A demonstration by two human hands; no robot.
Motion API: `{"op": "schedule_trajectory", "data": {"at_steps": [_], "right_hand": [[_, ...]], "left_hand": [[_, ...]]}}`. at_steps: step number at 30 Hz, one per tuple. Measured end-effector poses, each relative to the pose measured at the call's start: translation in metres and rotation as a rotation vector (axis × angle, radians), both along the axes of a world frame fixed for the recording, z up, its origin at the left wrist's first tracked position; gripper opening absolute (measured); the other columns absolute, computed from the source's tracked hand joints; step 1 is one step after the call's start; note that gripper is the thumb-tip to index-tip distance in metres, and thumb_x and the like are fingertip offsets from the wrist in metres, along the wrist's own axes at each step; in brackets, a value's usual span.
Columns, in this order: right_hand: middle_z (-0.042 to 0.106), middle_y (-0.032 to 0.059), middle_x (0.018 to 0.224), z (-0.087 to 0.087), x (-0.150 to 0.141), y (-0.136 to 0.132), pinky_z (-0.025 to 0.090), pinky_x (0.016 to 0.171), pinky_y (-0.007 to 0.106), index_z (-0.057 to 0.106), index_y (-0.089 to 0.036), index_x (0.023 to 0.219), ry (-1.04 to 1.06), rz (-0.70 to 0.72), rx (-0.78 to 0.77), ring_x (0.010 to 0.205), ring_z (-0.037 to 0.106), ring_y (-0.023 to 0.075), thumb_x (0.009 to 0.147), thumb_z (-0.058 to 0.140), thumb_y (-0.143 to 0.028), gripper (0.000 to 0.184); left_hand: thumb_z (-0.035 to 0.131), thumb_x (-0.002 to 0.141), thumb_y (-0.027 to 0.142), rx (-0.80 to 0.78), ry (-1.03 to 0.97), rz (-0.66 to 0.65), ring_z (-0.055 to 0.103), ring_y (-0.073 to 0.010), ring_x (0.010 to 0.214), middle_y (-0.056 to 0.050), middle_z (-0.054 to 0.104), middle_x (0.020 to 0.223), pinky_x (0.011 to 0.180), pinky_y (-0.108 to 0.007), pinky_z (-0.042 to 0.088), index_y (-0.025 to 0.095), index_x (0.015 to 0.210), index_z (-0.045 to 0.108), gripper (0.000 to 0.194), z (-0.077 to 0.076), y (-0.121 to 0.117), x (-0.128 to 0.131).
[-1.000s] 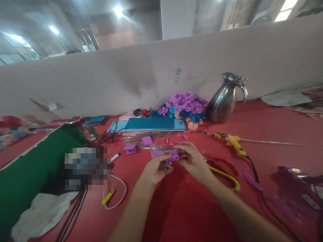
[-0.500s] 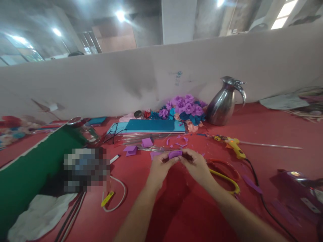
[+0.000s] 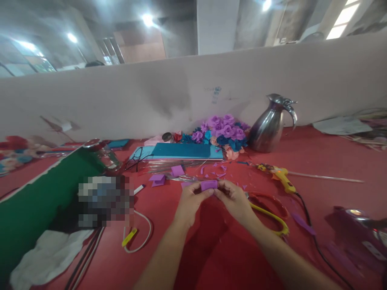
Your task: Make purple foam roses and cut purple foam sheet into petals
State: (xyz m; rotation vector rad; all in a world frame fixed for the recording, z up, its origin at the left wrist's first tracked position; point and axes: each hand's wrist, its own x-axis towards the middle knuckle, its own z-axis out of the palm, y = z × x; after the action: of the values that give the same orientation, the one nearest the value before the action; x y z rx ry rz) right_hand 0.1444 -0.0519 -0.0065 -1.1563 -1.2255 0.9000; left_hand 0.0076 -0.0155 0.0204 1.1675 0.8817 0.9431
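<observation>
Here, the person pinches a small folded purple paper [image 3: 209, 185] between the fingertips of both hands — the left hand [image 3: 190, 201] grips one end, the right hand [image 3: 237, 199] the other — over the middle of the red worktop [image 3: 211, 257]. Beyond the left hand lie folded purple squares [image 3: 157, 179]; beside the right are scissors handles [image 3: 282, 226] in yellow and red. Along the worktop's far edge, purple paper flowers [image 3: 226, 128] sit next to a steel jug [image 3: 266, 131], with a yellow glue gun [image 3: 284, 179] nearer the right edge

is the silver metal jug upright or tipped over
Upright: the silver metal jug stands broad end down, narrow neck up.
</observation>
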Motion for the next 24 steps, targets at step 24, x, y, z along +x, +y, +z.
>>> {"op": "schedule_trajectory", "data": {"at_steps": [24], "right_hand": [[0.07,0.0045,0.079,-0.006,0.123,-0.068,0.048,0.061,0.031,0.059,-0.021,0.116,-1.034,0.011,-0.336,0.068,0.065,0.0219,0.068,0.053,-0.018,0.048]], "left_hand": [[0.065,0.076,0.007,-0.813,-0.66,0.179,0.06,-0.0079,0.051,-0.005,0.067,0.069,0.048,-0.017,0.047,0.01,0.075,0.064,0.004,0.012,0.016,-0.015]]}}
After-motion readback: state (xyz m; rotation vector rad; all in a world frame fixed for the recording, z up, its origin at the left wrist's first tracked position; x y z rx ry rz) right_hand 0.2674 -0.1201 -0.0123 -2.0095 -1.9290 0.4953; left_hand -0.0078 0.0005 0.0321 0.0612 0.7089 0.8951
